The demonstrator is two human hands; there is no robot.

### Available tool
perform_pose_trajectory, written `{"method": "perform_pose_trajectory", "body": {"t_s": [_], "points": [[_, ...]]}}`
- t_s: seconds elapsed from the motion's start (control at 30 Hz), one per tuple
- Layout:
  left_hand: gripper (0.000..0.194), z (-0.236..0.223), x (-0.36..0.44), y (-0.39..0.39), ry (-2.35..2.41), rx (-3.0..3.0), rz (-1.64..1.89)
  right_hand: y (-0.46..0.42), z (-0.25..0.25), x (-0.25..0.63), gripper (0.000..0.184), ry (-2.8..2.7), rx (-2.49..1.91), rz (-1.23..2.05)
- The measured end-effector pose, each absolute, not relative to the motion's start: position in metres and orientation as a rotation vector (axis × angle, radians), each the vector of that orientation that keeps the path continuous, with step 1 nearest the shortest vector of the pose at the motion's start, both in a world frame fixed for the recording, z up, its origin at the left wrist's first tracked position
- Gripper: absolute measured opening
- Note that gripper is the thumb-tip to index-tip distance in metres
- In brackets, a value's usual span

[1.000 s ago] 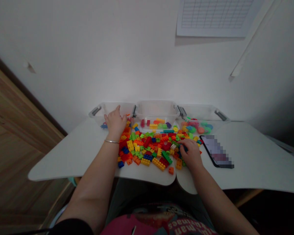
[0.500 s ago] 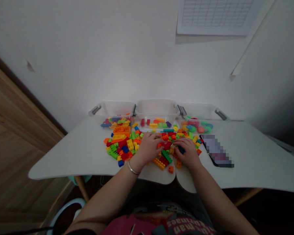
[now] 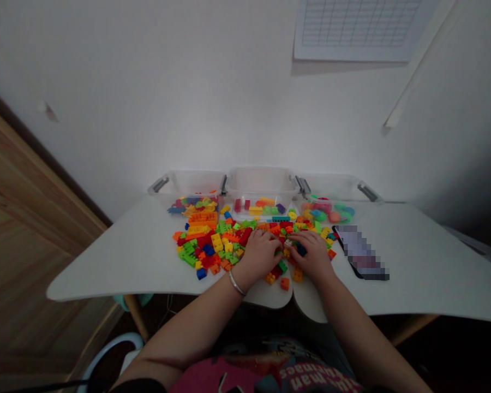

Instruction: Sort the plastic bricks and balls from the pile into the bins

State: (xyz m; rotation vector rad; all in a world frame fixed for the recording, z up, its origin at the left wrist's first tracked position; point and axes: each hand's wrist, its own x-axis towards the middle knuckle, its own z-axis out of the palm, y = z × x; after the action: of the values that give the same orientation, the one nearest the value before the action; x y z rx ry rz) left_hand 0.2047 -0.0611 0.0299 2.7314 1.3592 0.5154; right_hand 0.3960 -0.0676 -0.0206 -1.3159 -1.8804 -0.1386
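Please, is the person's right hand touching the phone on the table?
Apart. The head view shows it: between the right hand and the phone there are a few bricks and a strip of white table.

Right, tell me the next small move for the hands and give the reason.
Probably the left hand should pinch one piece from the pile of bricks and lift it clear. Both it and the right hand are low over the pile, and three open clear bins stand behind, each with pieces inside. Whether either hand grips anything is hidden.
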Motion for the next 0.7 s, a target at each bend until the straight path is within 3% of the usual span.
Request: {"method": "perform_pose_trajectory", "body": {"t_s": [0.7], "points": [[0.01, 0.035, 0.199, -0.049, 1.059, 2.931, 0.555, -0.066, -0.021, 0.398, 0.016, -1.786, -1.428, -0.164]]}}
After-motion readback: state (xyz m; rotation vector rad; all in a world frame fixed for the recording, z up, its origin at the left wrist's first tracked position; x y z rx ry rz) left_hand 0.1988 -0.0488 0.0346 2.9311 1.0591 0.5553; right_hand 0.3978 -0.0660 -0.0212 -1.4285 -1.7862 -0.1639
